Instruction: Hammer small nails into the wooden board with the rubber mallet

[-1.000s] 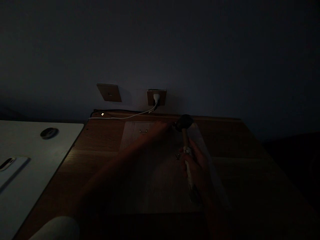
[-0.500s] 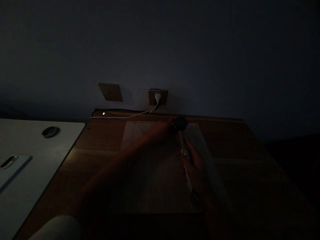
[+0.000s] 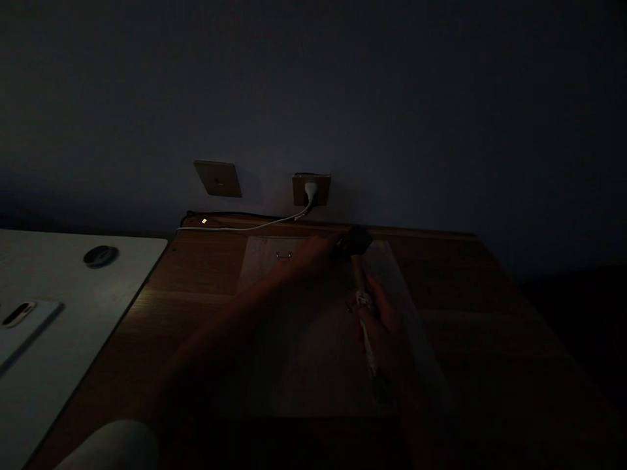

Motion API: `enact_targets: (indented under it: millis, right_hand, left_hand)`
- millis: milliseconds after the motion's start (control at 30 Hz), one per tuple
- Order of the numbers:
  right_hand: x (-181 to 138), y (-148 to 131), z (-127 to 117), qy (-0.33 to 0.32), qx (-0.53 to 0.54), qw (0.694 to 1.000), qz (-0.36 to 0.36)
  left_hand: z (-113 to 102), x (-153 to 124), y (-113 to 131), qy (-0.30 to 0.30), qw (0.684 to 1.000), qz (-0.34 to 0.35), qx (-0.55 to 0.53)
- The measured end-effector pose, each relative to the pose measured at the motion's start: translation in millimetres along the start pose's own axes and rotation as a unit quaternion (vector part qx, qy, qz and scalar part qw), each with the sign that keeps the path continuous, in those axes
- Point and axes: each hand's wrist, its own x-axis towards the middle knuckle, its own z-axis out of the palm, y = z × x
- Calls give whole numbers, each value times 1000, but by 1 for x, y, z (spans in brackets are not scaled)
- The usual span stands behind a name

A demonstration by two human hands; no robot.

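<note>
My right hand (image 3: 383,323) is wrapped around the handle of a hammer (image 3: 359,271), which has a dark, blocky head and a pale-patterned grip. The hammer head is over the far part of a pale flat board (image 3: 313,365). Beside that head is my left hand (image 3: 316,251), its fingers bent together around something too dark to make out. On the board, just behind my left wrist, a small U-shaped metal piece (image 3: 283,256) shows. Another small metal piece (image 3: 348,306) lies close to my right hand's fingers.
The board rests on a wooden table (image 3: 470,339) against a wall. A white cable (image 3: 245,230) runs along the back to a plug in the wall socket (image 3: 322,192). At left is a white surface (image 3: 59,405) with a dark round object (image 3: 100,256). Light is very dim.
The hammer head has shifted very slightly to the right. Both hands keep nearly the same place and grip, and the view has moved a little.
</note>
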Motion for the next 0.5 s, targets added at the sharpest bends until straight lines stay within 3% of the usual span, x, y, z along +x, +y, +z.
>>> enact_targets:
  millis: [500]
  right_hand:
    - [-2, -5, 4, 18, -7, 1000, -14]
  left_hand:
    - [2, 0, -3, 9, 1000, -2, 2]
